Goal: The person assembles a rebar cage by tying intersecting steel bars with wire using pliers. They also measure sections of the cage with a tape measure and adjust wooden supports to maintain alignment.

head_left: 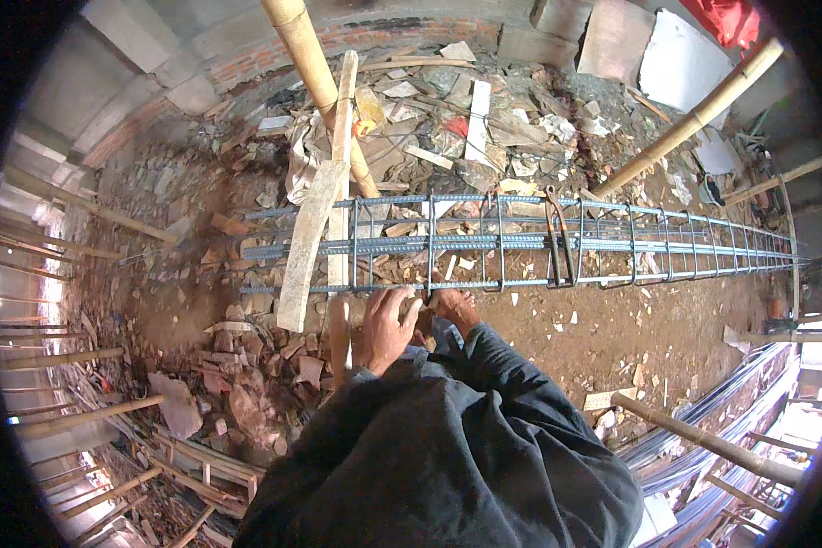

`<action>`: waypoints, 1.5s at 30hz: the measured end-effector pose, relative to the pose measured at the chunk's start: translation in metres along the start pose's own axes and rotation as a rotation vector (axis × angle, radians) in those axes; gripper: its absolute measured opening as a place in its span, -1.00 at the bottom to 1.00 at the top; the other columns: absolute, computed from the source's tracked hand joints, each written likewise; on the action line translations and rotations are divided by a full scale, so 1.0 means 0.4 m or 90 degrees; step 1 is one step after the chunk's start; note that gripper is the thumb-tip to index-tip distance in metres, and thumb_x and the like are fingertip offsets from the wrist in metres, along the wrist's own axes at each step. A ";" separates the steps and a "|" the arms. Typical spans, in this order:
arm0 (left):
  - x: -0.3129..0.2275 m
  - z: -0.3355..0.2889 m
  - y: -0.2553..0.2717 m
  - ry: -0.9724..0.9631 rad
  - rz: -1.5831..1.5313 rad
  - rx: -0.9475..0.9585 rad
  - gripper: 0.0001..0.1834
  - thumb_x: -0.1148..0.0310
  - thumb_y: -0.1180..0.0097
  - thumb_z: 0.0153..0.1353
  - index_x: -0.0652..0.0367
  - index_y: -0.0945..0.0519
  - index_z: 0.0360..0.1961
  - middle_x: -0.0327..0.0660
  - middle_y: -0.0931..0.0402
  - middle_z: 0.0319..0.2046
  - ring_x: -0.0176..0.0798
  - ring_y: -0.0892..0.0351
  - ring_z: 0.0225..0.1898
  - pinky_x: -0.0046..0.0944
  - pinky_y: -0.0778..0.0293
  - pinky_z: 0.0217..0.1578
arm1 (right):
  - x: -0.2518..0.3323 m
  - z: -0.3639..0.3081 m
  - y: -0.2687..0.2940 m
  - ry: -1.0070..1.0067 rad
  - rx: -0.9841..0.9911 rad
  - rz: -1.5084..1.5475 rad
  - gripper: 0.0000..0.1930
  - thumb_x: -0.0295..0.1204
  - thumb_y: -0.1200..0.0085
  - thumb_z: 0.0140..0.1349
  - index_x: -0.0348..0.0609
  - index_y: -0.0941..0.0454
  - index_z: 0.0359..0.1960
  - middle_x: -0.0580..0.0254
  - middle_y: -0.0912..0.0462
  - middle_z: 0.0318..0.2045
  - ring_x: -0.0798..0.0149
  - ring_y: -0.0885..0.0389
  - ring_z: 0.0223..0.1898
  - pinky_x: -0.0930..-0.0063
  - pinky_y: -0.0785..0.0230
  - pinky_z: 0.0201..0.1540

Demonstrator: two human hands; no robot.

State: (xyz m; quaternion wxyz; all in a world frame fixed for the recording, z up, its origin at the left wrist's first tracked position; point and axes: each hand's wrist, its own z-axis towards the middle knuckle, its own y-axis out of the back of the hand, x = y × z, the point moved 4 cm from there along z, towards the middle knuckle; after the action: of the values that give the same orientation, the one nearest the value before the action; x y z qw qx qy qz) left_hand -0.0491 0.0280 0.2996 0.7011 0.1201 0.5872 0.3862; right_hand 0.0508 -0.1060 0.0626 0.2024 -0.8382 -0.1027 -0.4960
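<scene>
A long rebar cage (466, 242) of ribbed bars and square stirrups lies across in front of me. At its near bottom bar, my left hand (390, 327) has its fingers stretched and slightly apart, the tips close against the bar. Just right of it, my right hand (455, 309) is closed at the spot where a stirrup (430, 260) meets that same bar. Its fingertips are partly hidden, so what they pinch cannot be made out. Pincers (560, 239) with long handles hang across the cage farther right.
A wooden plank (312, 242) leans over the cage's left end. Bamboo poles (315, 78) (694, 114) rise beyond it. Rubble and scraps (511, 128) cover the ground by the far wall. Bundled rods (717, 411) and another bamboo pole (712, 443) lie at the lower right.
</scene>
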 end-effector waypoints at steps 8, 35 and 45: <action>0.064 0.070 -0.068 -0.057 0.087 0.189 -0.61 0.12 -0.32 0.39 0.19 -0.69 0.04 -0.02 -0.69 -0.07 0.16 -0.64 0.05 0.14 -0.41 0.16 | 0.015 0.001 0.024 0.173 0.068 -0.302 -0.61 -0.20 -0.28 0.35 -0.11 -0.54 0.10 0.15 -0.69 -0.21 0.08 -0.67 -0.21 0.14 -0.54 -0.16; 0.136 0.118 -0.107 -0.176 0.043 0.405 -0.87 0.33 -0.20 0.43 0.15 -0.65 -0.20 -0.04 -0.62 -0.31 0.16 -0.67 -0.18 0.11 -0.56 -0.18 | 0.030 0.007 0.034 0.352 0.132 -0.671 -0.62 -0.31 -0.30 0.29 -0.19 -0.53 0.06 0.04 -0.69 -0.27 -0.04 -0.66 -0.31 0.10 -0.55 -0.25; 0.150 0.113 -0.124 -0.240 0.030 0.383 -0.84 0.34 -0.20 0.42 0.10 -0.74 -0.09 -0.08 -0.69 -0.22 0.07 -0.70 -0.13 0.02 -0.63 -0.07 | -0.014 0.031 0.054 0.389 0.114 -0.631 -0.67 -0.16 -0.13 0.44 -0.22 -0.62 -0.14 -0.01 -0.73 -0.28 -0.07 -0.73 -0.31 0.03 -0.54 -0.32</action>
State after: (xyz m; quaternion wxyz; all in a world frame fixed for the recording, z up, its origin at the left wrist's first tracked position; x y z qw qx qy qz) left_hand 0.0130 0.0484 0.2376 0.7214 0.4039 0.5321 0.1826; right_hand 0.0659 -0.1196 0.0475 0.0366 -0.4889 -0.4608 -0.7398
